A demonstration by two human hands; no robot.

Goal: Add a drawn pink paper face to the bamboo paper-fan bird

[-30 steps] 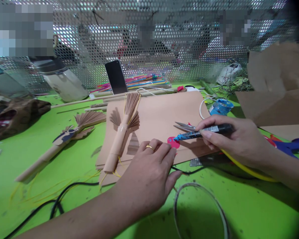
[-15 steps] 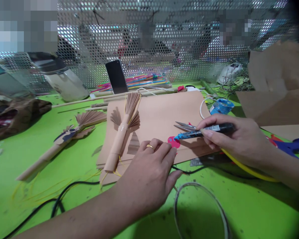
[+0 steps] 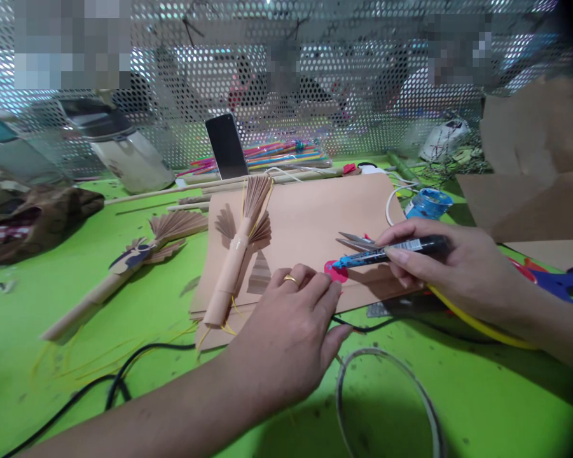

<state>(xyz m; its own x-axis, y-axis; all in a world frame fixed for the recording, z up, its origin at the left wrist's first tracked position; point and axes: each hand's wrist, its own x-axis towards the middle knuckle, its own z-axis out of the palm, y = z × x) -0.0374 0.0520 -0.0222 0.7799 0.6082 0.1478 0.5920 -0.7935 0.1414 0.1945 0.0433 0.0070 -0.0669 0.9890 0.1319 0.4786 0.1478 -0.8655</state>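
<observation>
My right hand [image 3: 451, 264] grips a black marker pen [image 3: 417, 246] with a blue, paint-smeared front end. Its tip touches a small pink-red paper disc [image 3: 336, 271] that bears blue marks. Scissors with a yellow handle [image 3: 477, 326] are also within this hand, their blades [image 3: 355, 242] pointing left under the pen. My left hand [image 3: 290, 324], wearing a ring, rests on the brown paper sheets [image 3: 324, 197], its fingers laid out and the index fingertip at the disc's edge. Left of it on the paper lies a rolled-paper bird figure [image 3: 229, 273] with pleated wings and tail.
A second paper bird [image 3: 124, 261] lies at left. Behind stand a phone [image 3: 226, 146], colourful sticks [image 3: 286, 154] and a bottle [image 3: 126, 152]. A blue paint jar [image 3: 429, 203], cardboard [image 3: 529, 203] and blue-handled scissors [image 3: 558, 280] are at right. Black cable [image 3: 143, 348] crosses the green table [image 3: 147, 394].
The whole view has shifted slightly, so things appear a little further right. The pen tip stays on the pink-red disc and both hands keep nearly the same pose.
</observation>
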